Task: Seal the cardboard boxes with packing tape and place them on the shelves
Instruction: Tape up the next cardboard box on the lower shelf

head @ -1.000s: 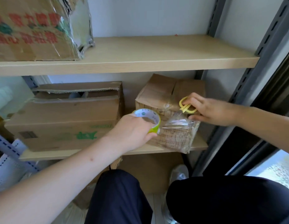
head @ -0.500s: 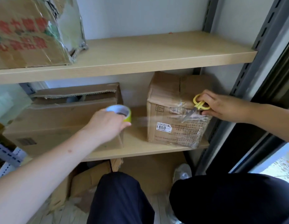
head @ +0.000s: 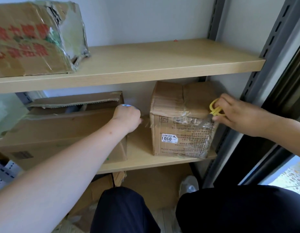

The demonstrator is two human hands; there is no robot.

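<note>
Both hands worked at the small cardboard box [head: 182, 121] on the middle shelf [head: 139, 163]: the left hand [head: 127, 117] curled around a roll of packing tape [head: 126, 105], stretching a strip toward the box's left edge, while the right hand [head: 233, 113] gripped yellow scissors [head: 215, 109] at its top right corner. Slack or a twist in the strip could wrinkle the seal, and the blades might nick the carton. Room was tight: a larger open box [head: 65, 130] crowded the left, a steel upright [head: 256, 91] the right, the upper shelf [head: 129, 71] overhead
</note>
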